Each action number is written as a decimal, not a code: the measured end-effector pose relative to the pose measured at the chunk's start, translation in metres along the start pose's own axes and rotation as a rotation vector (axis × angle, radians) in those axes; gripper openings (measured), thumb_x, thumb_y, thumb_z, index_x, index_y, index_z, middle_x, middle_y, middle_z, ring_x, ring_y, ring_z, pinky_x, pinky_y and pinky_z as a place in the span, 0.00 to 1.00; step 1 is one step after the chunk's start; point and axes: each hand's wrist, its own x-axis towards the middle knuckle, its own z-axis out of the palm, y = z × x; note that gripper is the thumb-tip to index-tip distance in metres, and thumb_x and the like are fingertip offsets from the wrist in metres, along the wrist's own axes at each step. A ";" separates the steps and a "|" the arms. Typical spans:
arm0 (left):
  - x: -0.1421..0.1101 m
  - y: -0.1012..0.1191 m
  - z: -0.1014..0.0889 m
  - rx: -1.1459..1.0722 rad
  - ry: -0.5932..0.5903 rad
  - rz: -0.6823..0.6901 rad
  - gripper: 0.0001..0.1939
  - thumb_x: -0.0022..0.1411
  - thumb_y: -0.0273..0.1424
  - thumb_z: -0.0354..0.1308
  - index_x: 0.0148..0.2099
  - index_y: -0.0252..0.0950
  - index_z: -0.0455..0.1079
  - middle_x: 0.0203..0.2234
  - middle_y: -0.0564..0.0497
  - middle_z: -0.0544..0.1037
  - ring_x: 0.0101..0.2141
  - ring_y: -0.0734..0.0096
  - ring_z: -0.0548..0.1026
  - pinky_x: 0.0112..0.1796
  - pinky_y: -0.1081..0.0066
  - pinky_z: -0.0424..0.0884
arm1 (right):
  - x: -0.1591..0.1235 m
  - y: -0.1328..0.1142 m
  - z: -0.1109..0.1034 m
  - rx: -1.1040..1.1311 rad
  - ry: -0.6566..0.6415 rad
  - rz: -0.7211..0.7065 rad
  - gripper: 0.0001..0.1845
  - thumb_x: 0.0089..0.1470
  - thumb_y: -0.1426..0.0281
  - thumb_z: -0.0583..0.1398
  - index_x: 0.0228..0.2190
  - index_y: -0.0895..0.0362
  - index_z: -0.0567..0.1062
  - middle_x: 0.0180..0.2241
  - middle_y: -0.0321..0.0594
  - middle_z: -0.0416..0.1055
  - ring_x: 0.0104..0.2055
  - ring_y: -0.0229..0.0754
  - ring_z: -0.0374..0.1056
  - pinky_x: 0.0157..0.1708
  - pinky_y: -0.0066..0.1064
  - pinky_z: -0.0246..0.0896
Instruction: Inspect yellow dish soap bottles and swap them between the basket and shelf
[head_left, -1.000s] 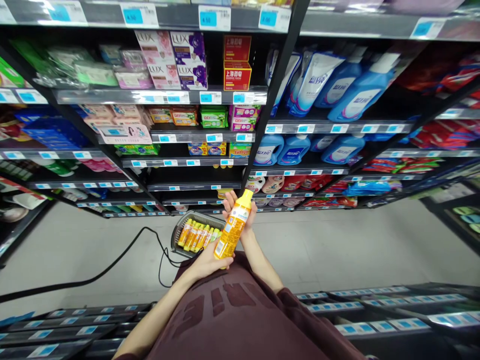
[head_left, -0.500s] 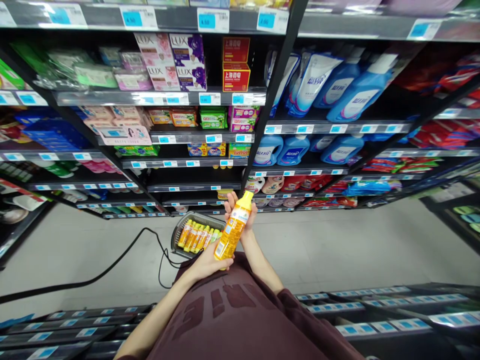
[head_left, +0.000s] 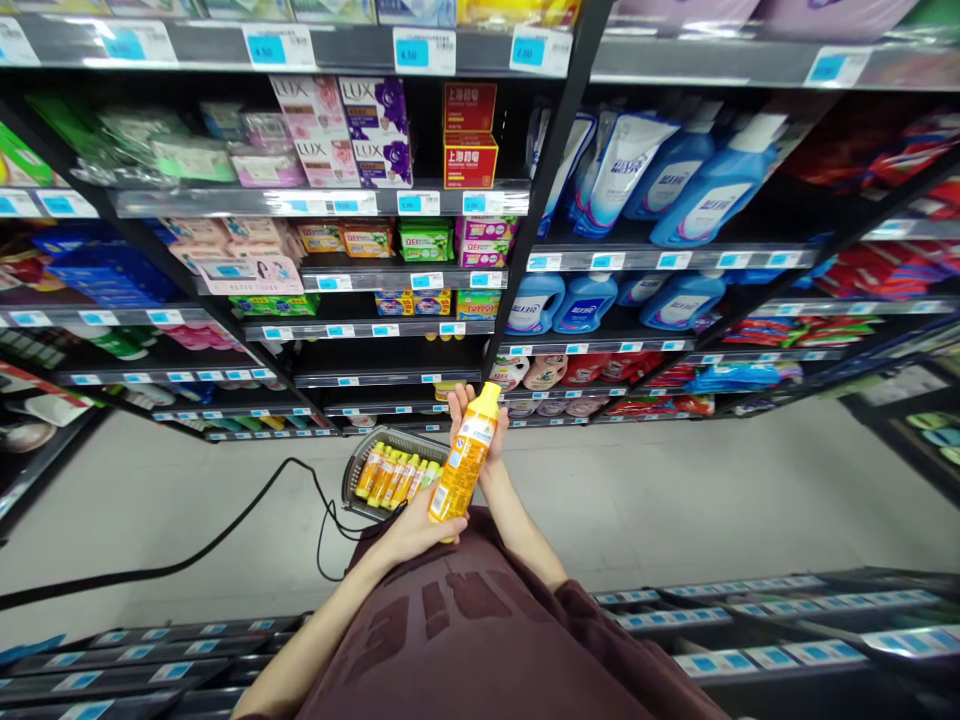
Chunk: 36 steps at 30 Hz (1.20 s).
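Observation:
I hold an orange-yellow bottle [head_left: 463, 457] with a yellow cap, tilted with the cap up and to the right, in front of my chest. My left hand [head_left: 415, 531] grips its bottom end from below. My right hand [head_left: 472, 432] is wrapped behind its upper part near the cap, fingers partly hidden by the bottle. Just beyond, on the floor, a grey basket [head_left: 358, 459] holds several more of the same orange bottles [head_left: 391, 473] lying side by side.
Store shelves face me: soap boxes [head_left: 341, 125] and red boxes [head_left: 469, 135] to the left, blue detergent bottles [head_left: 679, 175] to the right. A black cable [head_left: 225, 528] runs over the pale floor to the basket. Low shelf edges with blue price tags [head_left: 765, 612] lie close below me.
The bottle and both hands have stayed almost still; the view has shifted slightly.

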 end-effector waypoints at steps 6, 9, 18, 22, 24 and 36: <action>0.000 -0.005 -0.001 -0.009 0.004 0.002 0.22 0.56 0.40 0.68 0.45 0.33 0.64 0.33 0.49 0.77 0.26 0.73 0.75 0.29 0.71 0.71 | 0.001 -0.001 -0.002 -0.044 -0.012 0.010 0.32 0.55 0.50 0.59 0.59 0.46 0.68 0.64 0.41 0.63 0.67 0.44 0.58 0.55 0.39 0.69; 0.000 -0.006 -0.001 -0.009 -0.005 0.011 0.23 0.56 0.40 0.68 0.45 0.34 0.64 0.33 0.49 0.77 0.26 0.73 0.75 0.29 0.71 0.71 | 0.000 -0.003 0.001 -0.064 -0.031 0.017 0.32 0.56 0.49 0.58 0.59 0.45 0.68 0.64 0.41 0.64 0.66 0.44 0.60 0.54 0.40 0.70; 0.000 -0.002 0.000 -0.003 -0.020 0.012 0.22 0.56 0.41 0.67 0.44 0.33 0.65 0.33 0.50 0.76 0.27 0.73 0.75 0.30 0.71 0.71 | 0.006 -0.003 0.011 -0.082 -0.026 0.052 0.32 0.54 0.49 0.60 0.58 0.45 0.69 0.62 0.40 0.67 0.60 0.46 0.68 0.53 0.40 0.71; 0.000 -0.001 0.000 -0.014 -0.005 -0.012 0.23 0.55 0.42 0.68 0.44 0.33 0.65 0.32 0.50 0.76 0.26 0.73 0.75 0.29 0.71 0.71 | 0.006 -0.004 0.006 -0.107 0.003 0.006 0.31 0.55 0.48 0.60 0.57 0.45 0.70 0.63 0.40 0.65 0.53 0.44 0.74 0.53 0.41 0.71; 0.000 -0.001 0.000 -0.036 -0.013 -0.019 0.23 0.55 0.43 0.68 0.43 0.32 0.66 0.31 0.50 0.76 0.26 0.73 0.74 0.29 0.71 0.71 | 0.005 -0.004 0.005 -0.109 -0.005 -0.002 0.30 0.55 0.48 0.59 0.57 0.45 0.70 0.64 0.40 0.63 0.49 0.43 0.76 0.54 0.43 0.70; 0.002 -0.012 -0.005 -0.010 -0.015 -0.001 0.23 0.56 0.42 0.68 0.46 0.33 0.65 0.34 0.49 0.77 0.27 0.72 0.76 0.29 0.72 0.70 | 0.002 -0.005 0.000 -0.057 -0.055 0.062 0.34 0.55 0.45 0.55 0.60 0.44 0.66 0.60 0.42 0.69 0.27 0.34 0.73 0.59 0.48 0.61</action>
